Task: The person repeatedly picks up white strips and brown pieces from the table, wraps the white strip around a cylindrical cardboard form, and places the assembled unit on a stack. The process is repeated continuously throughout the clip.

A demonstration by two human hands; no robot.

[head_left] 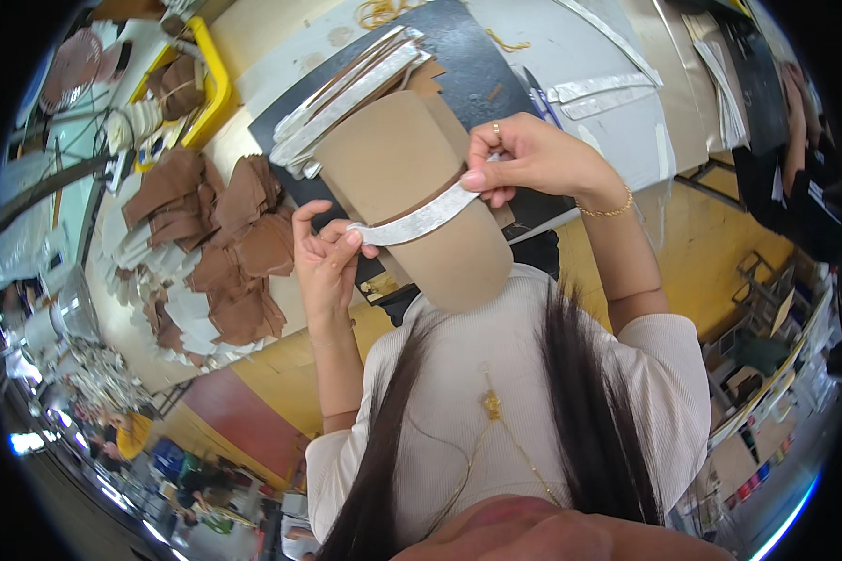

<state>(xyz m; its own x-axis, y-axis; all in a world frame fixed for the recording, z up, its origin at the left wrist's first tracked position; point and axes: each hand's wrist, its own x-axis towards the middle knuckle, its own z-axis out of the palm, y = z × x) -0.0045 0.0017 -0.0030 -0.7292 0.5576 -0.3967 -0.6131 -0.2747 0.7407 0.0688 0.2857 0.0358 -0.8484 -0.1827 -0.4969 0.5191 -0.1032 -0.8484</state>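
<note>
Near the left edge of the tabletop (271, 47) you have a yellow tray (217, 70) with brown pieces in it, and closer to the near edge a loose pile of brown pieces (260, 245). Your left hand (326, 266) pinches the left end of a whitish strip (419, 222) between thumb and fingers. Beyond it, a stack of strips (351, 98) lies on a dark board (463, 47). Your strip crosses a tan panel (388, 154), whose rounded end reaches past the tabletop's near edge. Your right hand (543, 159) pinches the strip's right end. Farther right, beyond that hand, loose pale strips (608, 89) lie on the tabletop.
</note>
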